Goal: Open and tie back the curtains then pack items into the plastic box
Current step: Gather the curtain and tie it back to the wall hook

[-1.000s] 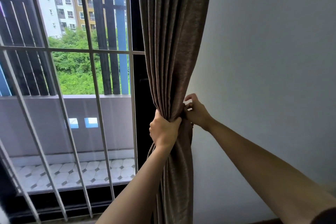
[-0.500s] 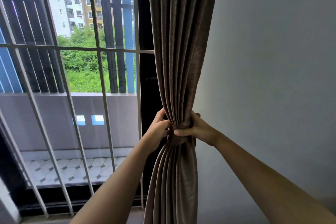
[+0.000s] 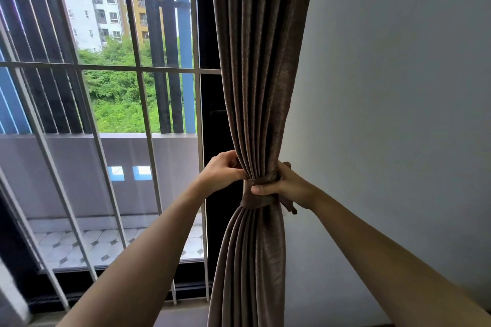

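In the middle of the frame, the brown curtain (image 3: 261, 66) hung bunched up, squeezed by a brown tie band (image 3: 259, 195) around its middle. The left hand (image 3: 221, 172) had its fingers curled shut on the curtain's left edge, just above the band. The right hand (image 3: 288, 186) was wrapped around the band, thumb pressed across its front.

Brown pleated curtain (image 3: 261, 66) gathered beside wall, cinched by matching tieback (image 3: 259, 198)

Daylight from window (image 3: 119, 87) at left, sky near blown out. Wall (image 3: 398, 87) dim, grey, evenly shaded. Sharp focus; wide-angle bending of bars (image 3: 79, 114) toward edges.
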